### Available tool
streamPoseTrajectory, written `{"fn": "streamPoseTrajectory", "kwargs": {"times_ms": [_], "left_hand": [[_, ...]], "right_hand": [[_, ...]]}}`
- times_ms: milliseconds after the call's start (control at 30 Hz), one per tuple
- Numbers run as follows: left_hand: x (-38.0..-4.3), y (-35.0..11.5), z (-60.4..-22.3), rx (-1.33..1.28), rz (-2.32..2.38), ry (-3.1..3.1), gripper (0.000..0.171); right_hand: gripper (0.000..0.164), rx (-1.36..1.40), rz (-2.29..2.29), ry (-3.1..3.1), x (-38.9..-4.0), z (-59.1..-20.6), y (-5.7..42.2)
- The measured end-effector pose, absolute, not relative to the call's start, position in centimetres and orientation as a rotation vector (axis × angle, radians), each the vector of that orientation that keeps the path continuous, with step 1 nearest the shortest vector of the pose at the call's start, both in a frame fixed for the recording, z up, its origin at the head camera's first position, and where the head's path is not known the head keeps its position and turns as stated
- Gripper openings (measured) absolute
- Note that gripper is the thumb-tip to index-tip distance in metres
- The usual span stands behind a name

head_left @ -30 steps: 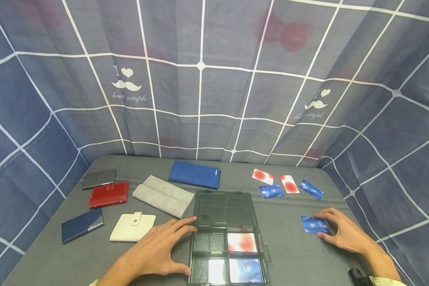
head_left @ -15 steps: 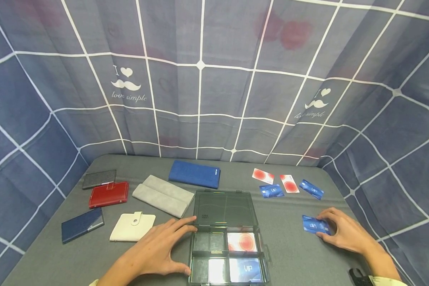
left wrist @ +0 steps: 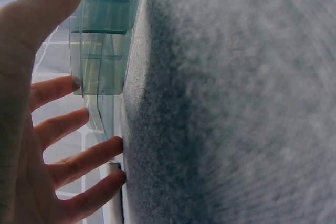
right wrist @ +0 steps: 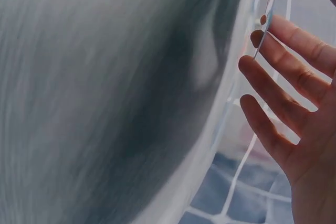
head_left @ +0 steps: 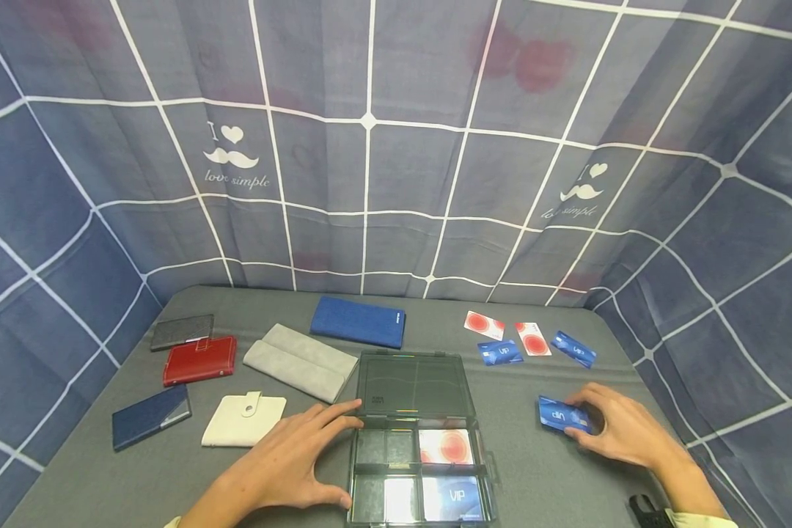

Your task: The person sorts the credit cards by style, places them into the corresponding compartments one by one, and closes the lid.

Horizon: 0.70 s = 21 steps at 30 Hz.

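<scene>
My right hand (head_left: 623, 429) pinches a blue VIP card (head_left: 561, 414) by its right end, between thumb and fingers. In the right wrist view that card (right wrist: 269, 19) shows edge-on, lifted off the grey cloth. My left hand (head_left: 290, 458) rests at the left side of a dark clear plastic box (head_left: 417, 389), its fingers spread, with thumb and fingertips right at the box's edge. The left wrist view shows those fingers (left wrist: 79, 163) straight beside the box wall (left wrist: 105, 72). The box's lid lies back; a red-patterned card (head_left: 446, 446) and another VIP card (head_left: 453, 499) lie in its right compartments.
Two red-patterned cards (head_left: 485, 325) and two blue cards (head_left: 499, 353) lie at the back right. Left of the box are a cream wallet (head_left: 244, 422), grey wallet (head_left: 300, 363), red wallet (head_left: 200, 359), navy wallet (head_left: 152, 416) and dark grey wallet (head_left: 181, 332). A blue wallet (head_left: 358, 323) lies behind.
My right hand has picked the blue VIP card up off the cloth and carried it left, toward the box. My left hand has stayed at the box's side.
</scene>
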<state>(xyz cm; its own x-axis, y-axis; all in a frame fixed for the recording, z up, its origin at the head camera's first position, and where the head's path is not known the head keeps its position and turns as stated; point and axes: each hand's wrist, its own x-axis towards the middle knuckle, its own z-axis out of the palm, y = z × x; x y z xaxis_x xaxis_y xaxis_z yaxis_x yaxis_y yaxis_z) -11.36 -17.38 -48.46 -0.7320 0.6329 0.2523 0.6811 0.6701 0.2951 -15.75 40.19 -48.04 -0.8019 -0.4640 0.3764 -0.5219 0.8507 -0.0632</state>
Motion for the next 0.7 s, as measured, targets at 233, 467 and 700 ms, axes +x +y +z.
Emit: {"fn": "streamPoseTrajectory", "kwargs": {"times_ms": [233,467,700], "left_hand": [[-11.4,-17.4,-48.5,-1.092,-0.553,-2.747,0.093],[-11.4,-17.4,-48.5,-1.094,-0.55,-2.747,0.092],[-11.3,-17.4,-48.5,-1.093,-0.528,-2.725,0.093]], "right_hand": [[0.047,0.853,0.252,-2.65,-15.4,-47.1,37.0],[0.047,0.947,0.276,-2.62,-14.9,-46.5,34.3],[0.048,1.018,0.299,-2.599,-13.9,-45.8,31.6]]}}
